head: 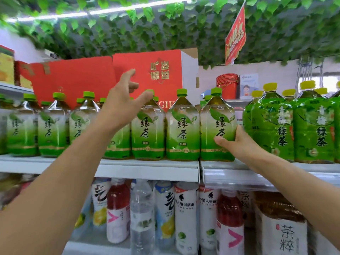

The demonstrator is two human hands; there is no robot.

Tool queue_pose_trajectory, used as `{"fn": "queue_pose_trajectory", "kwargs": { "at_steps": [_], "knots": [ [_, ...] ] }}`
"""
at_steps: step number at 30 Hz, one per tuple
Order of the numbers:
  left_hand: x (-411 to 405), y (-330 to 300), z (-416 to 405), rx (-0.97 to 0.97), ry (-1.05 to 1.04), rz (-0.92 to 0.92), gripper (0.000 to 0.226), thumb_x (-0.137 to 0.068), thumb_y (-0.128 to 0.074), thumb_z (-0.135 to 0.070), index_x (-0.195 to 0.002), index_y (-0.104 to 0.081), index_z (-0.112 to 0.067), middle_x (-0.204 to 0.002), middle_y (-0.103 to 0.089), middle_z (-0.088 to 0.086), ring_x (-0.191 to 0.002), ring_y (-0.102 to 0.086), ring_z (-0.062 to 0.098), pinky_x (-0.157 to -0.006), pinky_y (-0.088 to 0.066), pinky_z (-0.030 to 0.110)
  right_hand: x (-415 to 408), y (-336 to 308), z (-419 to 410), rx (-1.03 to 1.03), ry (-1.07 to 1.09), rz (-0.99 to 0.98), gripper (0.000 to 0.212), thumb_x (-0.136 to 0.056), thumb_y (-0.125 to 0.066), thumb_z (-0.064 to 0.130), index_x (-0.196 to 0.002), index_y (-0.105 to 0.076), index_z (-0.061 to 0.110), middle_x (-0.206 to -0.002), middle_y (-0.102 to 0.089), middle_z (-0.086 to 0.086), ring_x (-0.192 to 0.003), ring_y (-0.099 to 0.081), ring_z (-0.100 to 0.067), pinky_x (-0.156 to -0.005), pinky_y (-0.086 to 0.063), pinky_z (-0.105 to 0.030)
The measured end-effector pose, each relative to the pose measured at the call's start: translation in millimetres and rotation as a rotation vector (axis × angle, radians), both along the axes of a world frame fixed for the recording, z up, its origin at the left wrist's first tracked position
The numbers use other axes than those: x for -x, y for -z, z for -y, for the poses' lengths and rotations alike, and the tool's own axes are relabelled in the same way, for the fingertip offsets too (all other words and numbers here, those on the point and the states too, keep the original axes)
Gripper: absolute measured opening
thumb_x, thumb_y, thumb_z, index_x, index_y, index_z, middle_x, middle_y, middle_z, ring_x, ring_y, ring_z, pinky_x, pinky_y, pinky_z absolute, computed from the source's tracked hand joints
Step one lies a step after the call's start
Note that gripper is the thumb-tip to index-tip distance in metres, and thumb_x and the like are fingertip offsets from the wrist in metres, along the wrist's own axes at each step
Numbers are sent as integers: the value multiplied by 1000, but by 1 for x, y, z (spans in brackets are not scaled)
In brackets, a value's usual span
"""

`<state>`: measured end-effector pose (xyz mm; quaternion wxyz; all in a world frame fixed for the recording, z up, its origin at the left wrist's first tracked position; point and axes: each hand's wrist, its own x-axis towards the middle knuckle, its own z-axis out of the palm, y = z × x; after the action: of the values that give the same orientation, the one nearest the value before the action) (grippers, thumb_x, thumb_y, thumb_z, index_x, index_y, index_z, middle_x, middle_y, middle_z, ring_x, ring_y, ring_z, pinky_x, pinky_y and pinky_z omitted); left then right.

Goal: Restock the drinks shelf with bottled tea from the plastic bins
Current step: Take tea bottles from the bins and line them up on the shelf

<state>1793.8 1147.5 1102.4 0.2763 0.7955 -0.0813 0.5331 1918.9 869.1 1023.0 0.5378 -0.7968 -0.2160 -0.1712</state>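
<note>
A row of large green tea bottles with green caps stands on the white drinks shelf (147,167). My right hand (237,142) grips the lower right side of the rightmost bottle of that row (217,126), which stands upright on the shelf. My left hand (123,102) is raised in front of the row with fingers spread and relaxed. It hides the top of one bottle (117,144), and its thumb reaches toward the cap of the neighbouring bottle (148,129). No plastic bin is in view.
Darker green tea bottles with yellow caps (312,126) fill the shelf to the right. Red gift boxes (147,70) and red buckets (228,83) sit behind on top. The lower shelf holds mixed drink bottles (185,218). Fake leaves (165,30) hang overhead.
</note>
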Motion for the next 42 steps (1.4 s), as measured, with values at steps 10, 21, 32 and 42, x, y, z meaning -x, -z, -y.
{"fn": "queue_pose_trajectory", "kwargs": {
  "at_steps": [10, 21, 32, 42],
  "knots": [
    [49, 67, -79, -125, -81, -116, 61, -93, -68, -38, -147, -44, -23, -145, -46, -8, -134, -38, 7, -109, -25, 26, 38, 1, -55, -96, 450, 422, 77, -86, -71, 19, -146, -26, 3, -147, -29, -17, -137, -28, -31, -116, -22, -45],
    [69, 88, -264, -172, -174, -41, 72, -90, -72, -31, -151, -34, -20, -154, -30, 0, -144, -21, 13, -120, -19, 32, 126, -12, -285, 325, 144, 745, 71, -89, -68, 25, -149, -30, 16, -156, -23, -3, -146, -15, -18, -114, -14, -29],
    [56, 101, -405, 417, 45, -377, 99, -81, -80, -43, -155, -19, -19, -149, -47, -8, -140, -42, 20, -109, -40, 34, 140, -49, -413, 801, 227, 908, 97, -82, -64, 59, -154, -12, 21, -158, -22, -7, -147, -22, -25, -123, 6, -42],
    [32, 84, -433, 369, 284, -452, 60, -64, -93, -23, -100, -47, -35, -100, -64, -13, -70, -61, -20, -53, -43, -1, 115, -54, -449, 1151, 402, 921, 125, -66, -52, 88, -155, 7, 24, -162, -11, -17, -145, -29, -31, -120, 14, -51]
  ]
}}
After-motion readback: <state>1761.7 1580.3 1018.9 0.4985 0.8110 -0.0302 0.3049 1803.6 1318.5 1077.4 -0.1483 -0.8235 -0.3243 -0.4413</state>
